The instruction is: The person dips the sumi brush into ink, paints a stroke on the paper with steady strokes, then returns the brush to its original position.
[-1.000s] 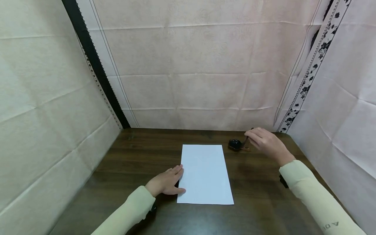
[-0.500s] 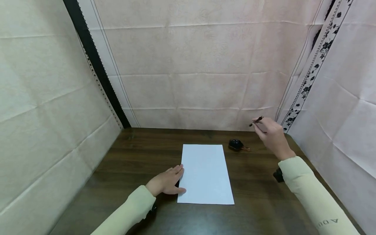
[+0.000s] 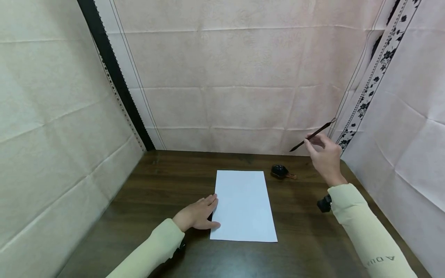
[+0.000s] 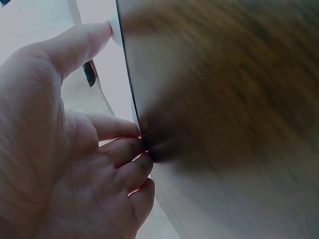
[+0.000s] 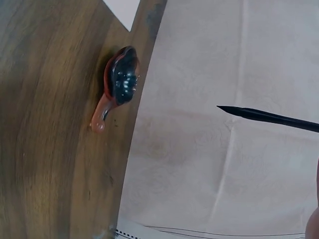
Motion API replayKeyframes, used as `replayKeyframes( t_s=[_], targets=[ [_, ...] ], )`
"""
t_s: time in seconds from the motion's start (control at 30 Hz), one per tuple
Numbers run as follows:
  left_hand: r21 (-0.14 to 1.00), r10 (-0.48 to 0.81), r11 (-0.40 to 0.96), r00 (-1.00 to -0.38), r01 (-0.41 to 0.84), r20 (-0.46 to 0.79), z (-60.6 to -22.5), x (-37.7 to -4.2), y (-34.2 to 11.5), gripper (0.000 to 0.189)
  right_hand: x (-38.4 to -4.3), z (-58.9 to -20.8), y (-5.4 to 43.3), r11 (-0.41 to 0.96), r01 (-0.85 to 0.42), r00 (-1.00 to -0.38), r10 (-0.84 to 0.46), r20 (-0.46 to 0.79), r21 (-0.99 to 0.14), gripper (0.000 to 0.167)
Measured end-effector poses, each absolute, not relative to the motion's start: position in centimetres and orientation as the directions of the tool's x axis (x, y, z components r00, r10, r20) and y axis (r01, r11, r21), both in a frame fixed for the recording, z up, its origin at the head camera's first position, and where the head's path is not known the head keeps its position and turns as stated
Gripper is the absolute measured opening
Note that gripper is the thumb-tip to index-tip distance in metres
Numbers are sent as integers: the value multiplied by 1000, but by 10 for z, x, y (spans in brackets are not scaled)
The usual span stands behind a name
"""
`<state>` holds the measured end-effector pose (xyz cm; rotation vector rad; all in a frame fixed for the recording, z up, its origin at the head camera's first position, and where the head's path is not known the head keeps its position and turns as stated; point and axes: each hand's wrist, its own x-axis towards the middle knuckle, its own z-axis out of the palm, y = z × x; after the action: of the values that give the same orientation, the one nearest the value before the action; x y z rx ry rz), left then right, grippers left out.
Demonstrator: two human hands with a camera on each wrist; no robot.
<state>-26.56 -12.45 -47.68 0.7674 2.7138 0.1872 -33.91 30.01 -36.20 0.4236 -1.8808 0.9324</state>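
A blank white sheet of paper (image 3: 243,206) lies flat on the brown wooden table. My left hand (image 3: 197,215) rests on its left edge, fingers extended, thumb and fingertips touching the sheet; the left wrist view shows the palm side of the hand (image 4: 84,134). Above the table's back right, my right hand (image 3: 325,156) pinches a dark writing brush (image 3: 314,134) by its shaft. The brush slants, its pointed dark tip down to the left. In the right wrist view the brush (image 5: 269,117) ends in a black tip, with only a bit of a finger showing.
A small dark ink dish (image 3: 279,171) with a reddish-brown handle stands right of the paper's far corner; the right wrist view shows black glossy liquid in the dish (image 5: 122,77). White cloth (image 3: 222,77) hangs behind the table and along both sides.
My right hand has lifted the brush away from the ink dish, up and to the right, and the brush has turned to show its length. My left hand has stayed on the paper.
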Motion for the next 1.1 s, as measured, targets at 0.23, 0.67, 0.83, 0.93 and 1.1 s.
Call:
replayKeyframes(
  t_s=[0.23,0.67,0.83,0.93,1.1],
  targets=[
    [223,548,835,-798,503,-249,-477,-265,-126,91,-339,-365,300,577,-551,-599,230,767,-604,15],
    [220,539,840,-805,496,-246,-475,-263,-125,91,-342,-380,302,509,-461,-677,328,659,-727,22],
    [218,532,845,-809,489,-250,-475,-263,-125,91,-345,-390,303,462,-402,-698,404,592,-790,25],
    [220,533,844,-809,489,-248,-474,-262,-125,91,-346,-397,303,454,-349,-709,444,548,-820,27],
    [224,537,841,-807,492,-244,-474,-262,-125,91,-347,-409,302,448,-295,-717,479,505,-844,28]
  ],
)
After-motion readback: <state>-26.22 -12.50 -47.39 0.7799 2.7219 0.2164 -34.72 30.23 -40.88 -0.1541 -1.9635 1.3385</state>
